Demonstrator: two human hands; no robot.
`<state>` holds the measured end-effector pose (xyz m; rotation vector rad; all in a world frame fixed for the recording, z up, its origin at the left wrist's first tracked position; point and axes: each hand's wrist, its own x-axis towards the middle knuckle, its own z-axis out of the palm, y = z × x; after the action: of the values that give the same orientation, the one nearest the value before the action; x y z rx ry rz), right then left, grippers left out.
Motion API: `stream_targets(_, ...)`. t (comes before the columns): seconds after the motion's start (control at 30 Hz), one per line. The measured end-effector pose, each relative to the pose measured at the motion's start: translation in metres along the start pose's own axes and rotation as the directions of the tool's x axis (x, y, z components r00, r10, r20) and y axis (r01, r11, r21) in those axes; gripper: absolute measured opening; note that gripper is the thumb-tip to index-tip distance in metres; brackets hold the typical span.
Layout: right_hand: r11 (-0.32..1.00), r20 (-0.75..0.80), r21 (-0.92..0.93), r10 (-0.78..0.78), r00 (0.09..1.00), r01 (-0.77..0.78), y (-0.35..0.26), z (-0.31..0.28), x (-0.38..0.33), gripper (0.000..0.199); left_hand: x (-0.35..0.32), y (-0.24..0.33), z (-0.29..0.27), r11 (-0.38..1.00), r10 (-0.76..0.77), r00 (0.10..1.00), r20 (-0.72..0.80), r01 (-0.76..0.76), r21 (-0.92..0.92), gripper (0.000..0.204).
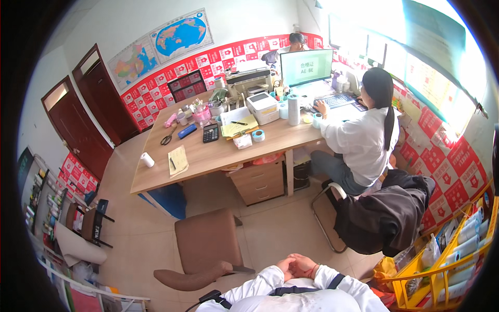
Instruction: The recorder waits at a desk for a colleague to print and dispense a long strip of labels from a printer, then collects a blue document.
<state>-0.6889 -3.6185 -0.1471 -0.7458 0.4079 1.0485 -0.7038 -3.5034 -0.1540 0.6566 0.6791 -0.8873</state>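
My left hand (285, 267) and my right hand (305, 265) are clasped together in front of my body, at the lower middle of the view. Their fingers are folded closed against each other, and no object shows in them. Both forearms, in white sleeves, come in from the lower edge. Nearest to my hands is a brown chair (208, 239), ahead and to the left, which they do not touch. A wooden desk (218, 156) stands beyond it, carrying a calculator (210, 133), a notepad (178, 160) and a white label printer (262, 107).
At the right, a person (358, 130) in white sits at a monitor (306, 67) and keyboard (337, 101). A dark jacket (384, 208) hangs on that chair. A yellow rack (442, 270) with rolls stands at the lower right. Someone else sits behind the monitor.
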Motion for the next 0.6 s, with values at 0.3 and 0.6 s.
stream_targets(0.3,1.0,0.033,-0.008,0.003,0.999,-0.003,0.002,-0.003,0.008,0.018,0.0,0.004,-0.004,0.999,-0.035,0.999,-0.039,0.035,-0.012,0.023)
stream_targets(0.6,0.998,0.008,-0.024,-0.063,0.998,0.063,-0.001,0.01,0.008,0.017,-0.014,0.011,0.005,0.999,-0.004,0.999,-0.049,0.002,-0.042,0.02)
